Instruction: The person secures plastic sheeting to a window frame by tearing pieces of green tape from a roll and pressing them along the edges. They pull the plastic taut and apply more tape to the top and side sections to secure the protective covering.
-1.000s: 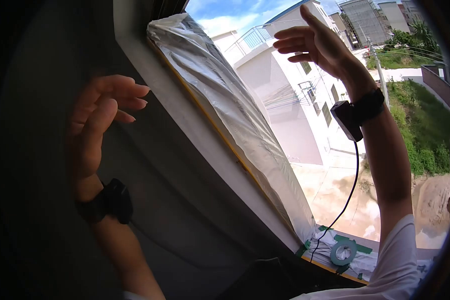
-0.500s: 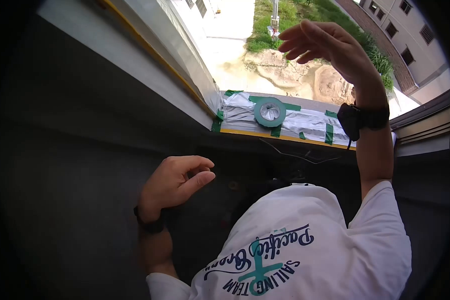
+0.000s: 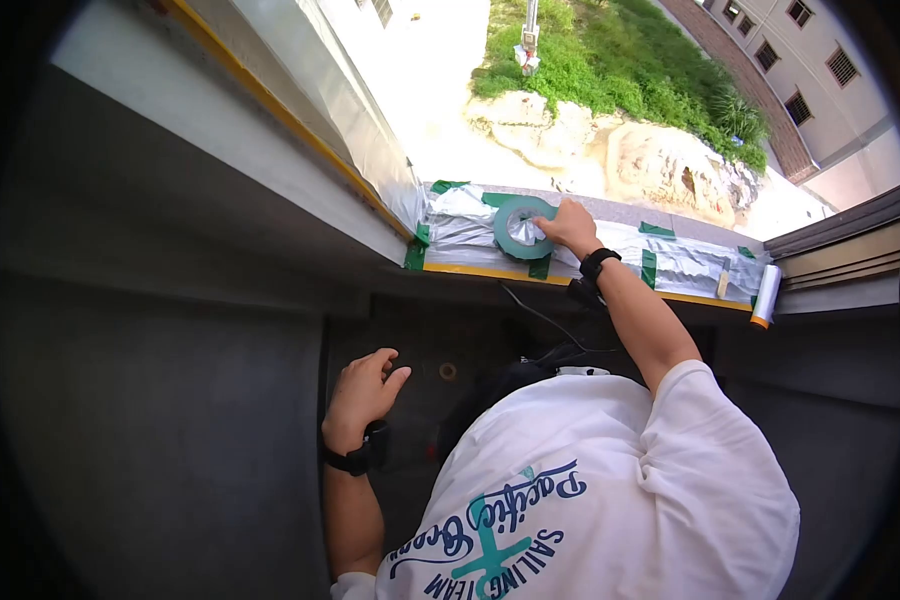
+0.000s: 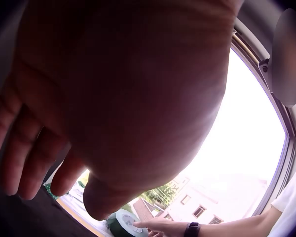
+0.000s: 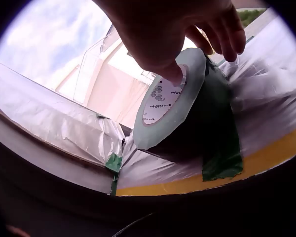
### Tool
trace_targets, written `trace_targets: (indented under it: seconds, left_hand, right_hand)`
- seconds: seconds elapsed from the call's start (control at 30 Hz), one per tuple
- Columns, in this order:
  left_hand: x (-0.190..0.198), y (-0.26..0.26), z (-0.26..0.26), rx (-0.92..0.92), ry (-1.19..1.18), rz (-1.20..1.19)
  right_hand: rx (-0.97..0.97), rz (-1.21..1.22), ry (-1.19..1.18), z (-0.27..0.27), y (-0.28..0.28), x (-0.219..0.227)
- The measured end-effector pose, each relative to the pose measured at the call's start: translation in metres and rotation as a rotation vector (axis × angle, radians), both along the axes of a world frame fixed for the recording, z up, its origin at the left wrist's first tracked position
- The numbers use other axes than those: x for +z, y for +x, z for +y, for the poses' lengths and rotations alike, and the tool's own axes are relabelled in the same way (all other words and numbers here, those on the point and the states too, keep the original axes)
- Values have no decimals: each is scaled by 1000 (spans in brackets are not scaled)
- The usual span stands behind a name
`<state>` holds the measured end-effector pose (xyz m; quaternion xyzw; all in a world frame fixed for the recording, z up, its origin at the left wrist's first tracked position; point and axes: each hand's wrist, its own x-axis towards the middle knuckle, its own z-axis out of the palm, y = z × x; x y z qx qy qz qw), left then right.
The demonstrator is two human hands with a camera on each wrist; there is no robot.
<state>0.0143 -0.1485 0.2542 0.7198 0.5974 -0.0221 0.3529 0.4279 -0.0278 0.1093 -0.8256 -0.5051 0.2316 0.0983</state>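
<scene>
1. Your right hand [image 3: 568, 225] has its fingers curled over the round green roll of tape [image 3: 518, 227], which lies flat on the plastic-covered window sill [image 3: 690, 262], right at the open window's edge.
2. The clear plastic sheeting [image 5: 64, 126] looks slick; a loose pinch could let the roll slide outward and drop outside.
3. Your left hand [image 3: 362, 390] holds nothing, fingers loosely bent against the dark wall below, so it gives little bracing if you lean further out.
4. Dragging the roll may lift the green tape strips [image 3: 650, 268] pinning the sheeting.

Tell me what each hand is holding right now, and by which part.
The right hand grips the green tape roll by its rim, thumb on the inner core. The left hand holds nothing.
</scene>
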Motion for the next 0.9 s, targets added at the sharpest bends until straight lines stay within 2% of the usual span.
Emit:
trace_targets:
  seconds: [0.17,0.37,0.47,0.53,0.63,0.8,0.87,0.9]
  left_hand:
    - [-7,-16,-12,118,-28,1]
    - [-14,-26,-17,134,-34,-13]
    - [-9,-21,-12,117,-16,4]
    - [-8,-17,-8,96,-5,0]
    - [-3,-5,0,50,4,-9]
    - [10,29,23,-22,7,-32]
    - [19,50,31,-50,28,-176]
    - [21,61,34,-46,32,-176]
  right_hand:
    - [56,6,17,9,5,-19]
    - [84,39,45,17,25,-34]
    - [76,179,40,17,42,-42]
    - [-9,473,-22,16,53,-44]
    - [-67,563,54,8,59,-33]
    - [-50,592,85,2,70,-13]
    - [126,353,352,-1,65,9]
    - [131,353,354,-6,56,33]
